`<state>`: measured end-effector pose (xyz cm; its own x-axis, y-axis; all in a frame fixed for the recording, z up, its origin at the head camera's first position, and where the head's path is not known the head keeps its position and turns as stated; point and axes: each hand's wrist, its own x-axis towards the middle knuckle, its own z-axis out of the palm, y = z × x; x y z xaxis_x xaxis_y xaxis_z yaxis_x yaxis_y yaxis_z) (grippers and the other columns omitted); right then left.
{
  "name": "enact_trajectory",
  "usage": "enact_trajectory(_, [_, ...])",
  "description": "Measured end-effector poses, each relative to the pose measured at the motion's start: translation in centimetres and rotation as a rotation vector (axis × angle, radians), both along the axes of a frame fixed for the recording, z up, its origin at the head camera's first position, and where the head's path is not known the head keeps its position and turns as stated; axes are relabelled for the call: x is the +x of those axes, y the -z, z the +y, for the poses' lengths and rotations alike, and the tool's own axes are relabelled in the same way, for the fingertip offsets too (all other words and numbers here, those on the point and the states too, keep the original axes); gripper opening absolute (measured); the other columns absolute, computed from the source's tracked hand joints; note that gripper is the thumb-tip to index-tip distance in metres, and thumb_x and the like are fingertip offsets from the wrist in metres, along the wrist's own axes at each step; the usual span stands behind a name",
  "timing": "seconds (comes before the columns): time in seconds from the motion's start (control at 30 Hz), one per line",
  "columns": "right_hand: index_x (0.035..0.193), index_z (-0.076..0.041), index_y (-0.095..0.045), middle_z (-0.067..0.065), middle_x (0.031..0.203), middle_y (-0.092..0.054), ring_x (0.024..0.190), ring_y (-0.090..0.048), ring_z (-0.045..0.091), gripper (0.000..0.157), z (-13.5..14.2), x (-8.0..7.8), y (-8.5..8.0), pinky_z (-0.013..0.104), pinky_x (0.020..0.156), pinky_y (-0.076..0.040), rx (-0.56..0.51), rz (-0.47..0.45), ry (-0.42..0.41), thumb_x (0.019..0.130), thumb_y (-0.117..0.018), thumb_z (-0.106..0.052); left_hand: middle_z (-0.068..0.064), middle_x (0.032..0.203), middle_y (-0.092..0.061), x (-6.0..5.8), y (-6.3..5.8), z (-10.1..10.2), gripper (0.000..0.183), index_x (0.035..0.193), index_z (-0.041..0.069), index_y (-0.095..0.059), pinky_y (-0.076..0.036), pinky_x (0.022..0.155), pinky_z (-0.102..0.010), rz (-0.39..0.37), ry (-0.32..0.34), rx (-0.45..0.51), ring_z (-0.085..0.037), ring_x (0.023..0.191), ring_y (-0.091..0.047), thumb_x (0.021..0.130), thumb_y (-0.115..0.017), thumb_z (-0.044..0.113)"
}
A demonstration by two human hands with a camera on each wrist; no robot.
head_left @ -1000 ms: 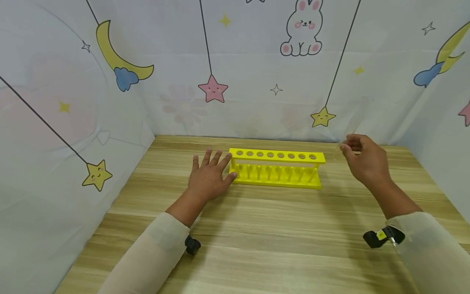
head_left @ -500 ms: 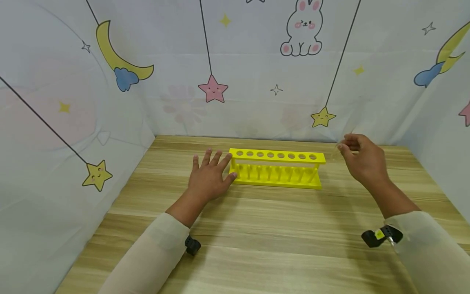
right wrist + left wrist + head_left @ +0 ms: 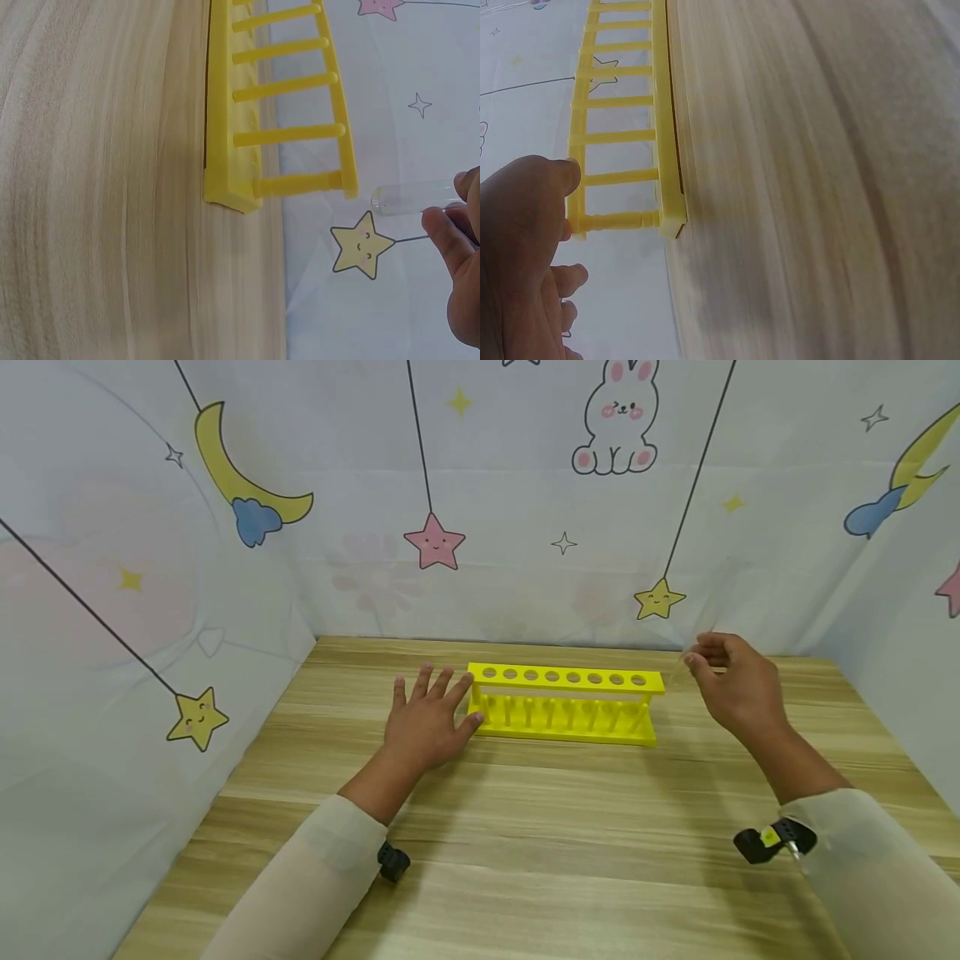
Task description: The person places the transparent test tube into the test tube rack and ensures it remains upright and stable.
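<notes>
A yellow test tube rack (image 3: 566, 735) stands upright on the table, with a row of round holes along its top plate. My left hand (image 3: 427, 722) has its fingers spread and straight; thumb and index finger touch the rack's left end. In the left wrist view the thumb (image 3: 562, 176) lies against the top plate. My right hand (image 3: 742, 681), just right of the rack, pinches a clear test tube (image 3: 409, 199) between thumb and fingers. The tube tilts, its rounded end pointing toward the rack's right end but apart from it. In the head view the tube is faint.
The wood-grain table (image 3: 525, 860) meets a white cloth backdrop (image 3: 510, 485) printed with stars, moons and a rabbit, close behind the rack. More cloth hangs at the left and right sides. Each sleeve has a black wrist camera (image 3: 393, 860).
My right hand has shifted slightly left with the test tube, closer to the rack's right end. The left hand and the rack have stayed in place.
</notes>
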<state>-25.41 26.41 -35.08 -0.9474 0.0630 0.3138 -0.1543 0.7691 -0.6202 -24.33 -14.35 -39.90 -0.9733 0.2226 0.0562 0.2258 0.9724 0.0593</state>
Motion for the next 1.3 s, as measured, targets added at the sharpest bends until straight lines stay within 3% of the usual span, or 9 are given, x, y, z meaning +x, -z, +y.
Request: enact_trajectory(1.3, [0.146,0.001,-0.049,0.023,0.134,-0.062,0.119,-0.060,0.043,0.056,-1.4,-0.5,-0.2,0.056,0.090,-0.054,-0.002,-0.008,-0.019,0.107,-0.055,-0.039,-0.006,0.169,-0.021,-0.1,-0.1,0.1,0.071,0.166,0.032,-0.020,0.001,0.120,-0.064,-0.024,-0.013,0.004,-0.033,0.157,-0.001,0.105,-0.037,0.064])
